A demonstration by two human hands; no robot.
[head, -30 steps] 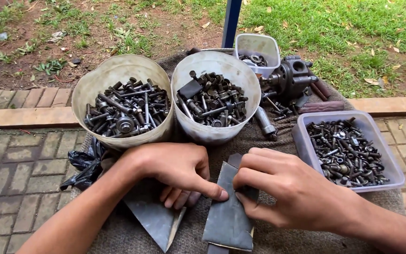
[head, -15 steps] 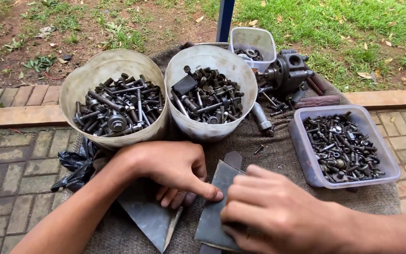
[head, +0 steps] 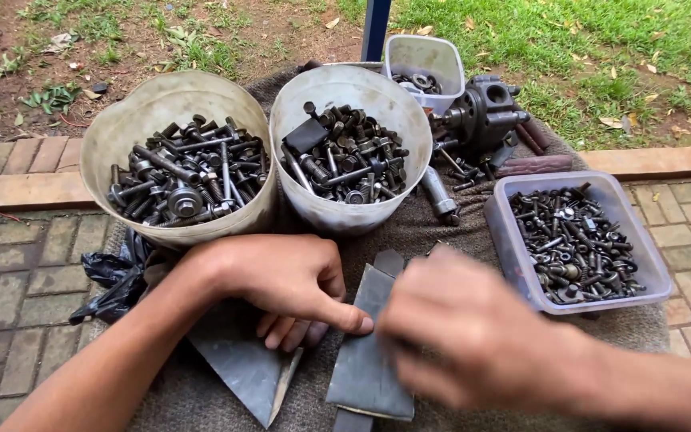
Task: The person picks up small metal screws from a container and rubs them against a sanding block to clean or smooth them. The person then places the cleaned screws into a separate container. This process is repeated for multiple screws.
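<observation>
The left hand (head: 281, 280) presses its thumb on the flat grey metal plate (head: 373, 352) lying on the brown cloth (head: 441, 240) before 2 bolt buckets, while the blurred right hand (head: 473, 336) covers it, grip unclear; stiff, probably heavy, best held by its long edges.

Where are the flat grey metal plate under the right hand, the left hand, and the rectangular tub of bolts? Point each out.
flat grey metal plate (head: 365, 364): head view, bare middle.
left hand (head: 277, 276): head view, back of hand.
rectangular tub of bolts (head: 656, 264): head view, right rim.
</observation>
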